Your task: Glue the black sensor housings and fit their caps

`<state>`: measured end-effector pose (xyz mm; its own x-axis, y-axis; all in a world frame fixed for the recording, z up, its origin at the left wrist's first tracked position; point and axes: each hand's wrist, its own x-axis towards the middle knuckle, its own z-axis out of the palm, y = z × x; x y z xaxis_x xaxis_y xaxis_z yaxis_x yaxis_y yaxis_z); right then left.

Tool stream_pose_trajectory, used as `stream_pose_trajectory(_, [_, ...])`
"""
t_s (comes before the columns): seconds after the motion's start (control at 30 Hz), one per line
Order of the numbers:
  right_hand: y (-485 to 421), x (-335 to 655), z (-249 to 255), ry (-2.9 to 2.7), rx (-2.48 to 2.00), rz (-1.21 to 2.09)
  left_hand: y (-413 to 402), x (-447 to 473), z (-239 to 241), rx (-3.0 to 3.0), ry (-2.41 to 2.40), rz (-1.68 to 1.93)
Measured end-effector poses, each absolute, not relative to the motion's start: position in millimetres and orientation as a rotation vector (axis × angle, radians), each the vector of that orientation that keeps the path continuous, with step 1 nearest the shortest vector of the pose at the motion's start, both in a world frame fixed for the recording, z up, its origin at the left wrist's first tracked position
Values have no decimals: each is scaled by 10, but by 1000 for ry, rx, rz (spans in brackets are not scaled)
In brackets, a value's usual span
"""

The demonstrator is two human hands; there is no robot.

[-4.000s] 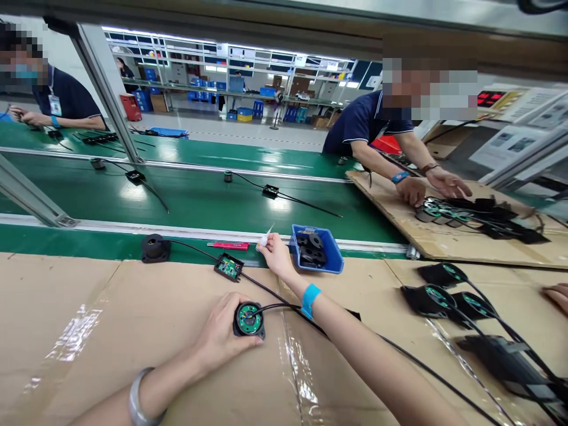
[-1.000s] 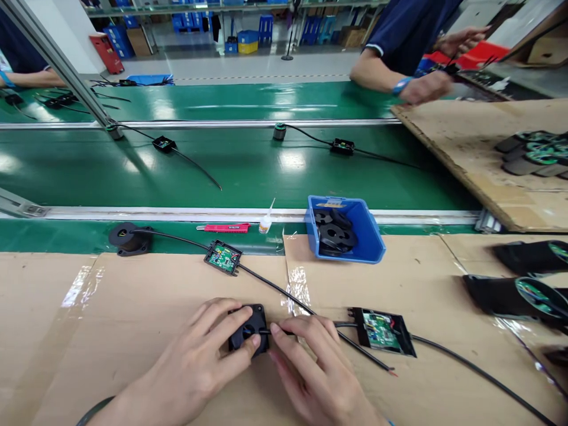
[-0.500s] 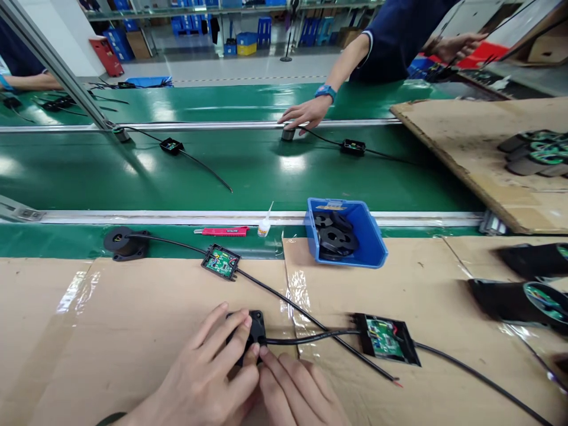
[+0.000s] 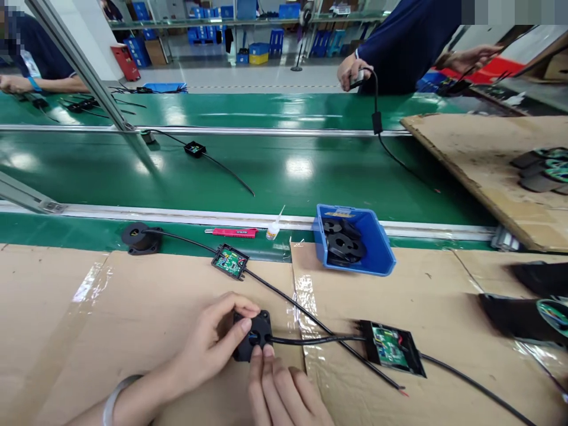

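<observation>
My left hand (image 4: pixel 217 334) grips a black square housing (image 4: pixel 265 324) by its left side, thumb on its top face and fingers curled over the far edge. My right hand (image 4: pixel 284 387) presses its bunched fingertips on the near edge, beside the cable exit. A black cable (image 4: pixel 310 341) runs right from the housing to a small open case with a green circuit board (image 4: pixel 390 346). Farther off, a round-topped black housing (image 4: pixel 141 238) is wired to a second open board case (image 4: pixel 229 261), whose cable passes across the first one.
A blue bin (image 4: pixel 379 248) of black plastic parts stands beyond my hands, with a glue bottle (image 4: pixel 273 229) and a red cutter knife (image 4: pixel 235 233) to its left. Dark cylindrical parts (image 4: pixel 515 319) lie right. Across the green belt (image 4: pixel 275 171), a co-worker's hand (image 4: pixel 352 72) holds a cabled part.
My left fingers have shifted back from the housing's top, uncovering its centre. The co-worker's hand has lifted a cabled part off the belt. The whole view has shifted slightly.
</observation>
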<state>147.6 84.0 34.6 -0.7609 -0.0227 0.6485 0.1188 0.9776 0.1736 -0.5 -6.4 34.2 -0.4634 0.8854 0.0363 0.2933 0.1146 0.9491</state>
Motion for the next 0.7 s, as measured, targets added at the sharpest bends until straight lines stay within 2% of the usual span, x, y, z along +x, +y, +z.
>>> stream_pose_trajectory(0.2, [825, 1474, 305, -2411, -70, -247, 35, -20, 366, 745, 1625, 1275])
stream_pose_trajectory(0.57, [844, 1431, 277, -2365, -1, -259, 178, -130, 260, 448, 1517, 1414])
stream_pose_trajectory(0.7, [853, 1407, 138, -2314, 8, -257, 103, -150, 250, 548, 1490, 1391])
